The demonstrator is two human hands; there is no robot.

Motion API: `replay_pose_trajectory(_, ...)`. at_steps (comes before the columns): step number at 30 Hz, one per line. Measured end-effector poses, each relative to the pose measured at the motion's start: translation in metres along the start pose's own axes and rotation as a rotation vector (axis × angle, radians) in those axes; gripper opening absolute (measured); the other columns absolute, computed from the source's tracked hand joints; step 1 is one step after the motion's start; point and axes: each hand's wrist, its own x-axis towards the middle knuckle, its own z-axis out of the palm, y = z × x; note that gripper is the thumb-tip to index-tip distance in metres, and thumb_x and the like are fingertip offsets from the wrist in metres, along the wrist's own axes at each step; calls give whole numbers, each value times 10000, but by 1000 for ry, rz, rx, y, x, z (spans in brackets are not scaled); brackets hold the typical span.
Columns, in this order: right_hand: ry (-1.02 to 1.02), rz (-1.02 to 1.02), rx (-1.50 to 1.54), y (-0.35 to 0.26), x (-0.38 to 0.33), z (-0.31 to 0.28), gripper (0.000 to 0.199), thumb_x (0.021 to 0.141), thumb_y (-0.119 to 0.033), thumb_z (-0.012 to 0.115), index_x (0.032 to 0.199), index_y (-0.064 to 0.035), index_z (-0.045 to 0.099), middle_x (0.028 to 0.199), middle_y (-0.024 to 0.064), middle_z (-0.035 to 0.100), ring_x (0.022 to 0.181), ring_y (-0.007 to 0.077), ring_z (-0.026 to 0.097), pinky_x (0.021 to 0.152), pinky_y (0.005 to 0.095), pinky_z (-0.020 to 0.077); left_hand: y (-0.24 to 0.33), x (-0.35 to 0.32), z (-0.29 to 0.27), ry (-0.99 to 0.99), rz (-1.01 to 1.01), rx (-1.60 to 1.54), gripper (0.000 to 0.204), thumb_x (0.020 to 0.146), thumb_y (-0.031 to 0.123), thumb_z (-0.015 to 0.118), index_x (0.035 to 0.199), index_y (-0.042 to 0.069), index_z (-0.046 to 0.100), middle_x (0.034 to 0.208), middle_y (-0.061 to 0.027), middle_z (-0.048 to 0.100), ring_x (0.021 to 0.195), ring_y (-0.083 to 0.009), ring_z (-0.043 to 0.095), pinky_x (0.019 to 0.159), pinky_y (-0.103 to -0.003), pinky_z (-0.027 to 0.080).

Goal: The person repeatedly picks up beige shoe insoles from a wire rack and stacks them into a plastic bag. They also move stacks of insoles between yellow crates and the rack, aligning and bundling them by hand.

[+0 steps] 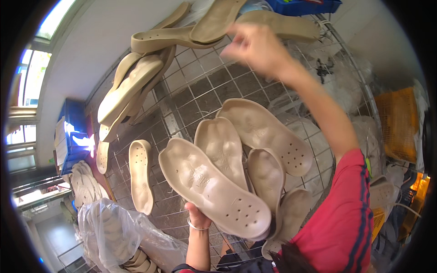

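Note:
My left hand (199,217) grips the edge of a beige shoe sole (205,184) with small holes at its toe end, thumb at the side and the other fingers hidden beneath. More beige soles lie behind and beside it: one sole (221,148) partly covered, a large sole (268,132) beyond, and a narrower sole (266,175) to the right. My right hand (257,48) is raised at the far side, in front of a tan sole (284,25) and near another tan sole (216,20). Motion smears its fingers, so their grip cannot be made out.
A wire mesh rack (200,82) carries the soles. Stacked soles (132,88) stand at its left rim, with a single sole (141,175) nearer. A clear plastic bag (109,227) is at lower left, a blue bin (73,136) at left, and an orange crate (396,123) at right.

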Motion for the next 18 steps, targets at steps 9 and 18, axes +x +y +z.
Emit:
replay_pose_trajectory(9, 426, -241, -1111, 158, 83, -33, 330, 870, -151, 630, 1159, -59, 501, 912, 126, 668, 807, 314, 686, 669, 444, 555, 18, 20, -59, 191, -34, -305, 631, 686, 50, 591, 1296, -52, 463, 1108, -216, 636, 928, -352, 678, 849, -459, 584)
replay_pose_trajectory(18, -293, -468, 77, -111, 7, 98, 637, 959, -572, 364, 857, -38, 695, 882, 183, 676, 903, 330, 645, 845, 446, 490, 109, 119, -119, 318, 247, 114, 670, 772, 256, 614, 1345, -42, 437, 1239, -214, 567, 1079, -316, 583, 931, -437, 491)
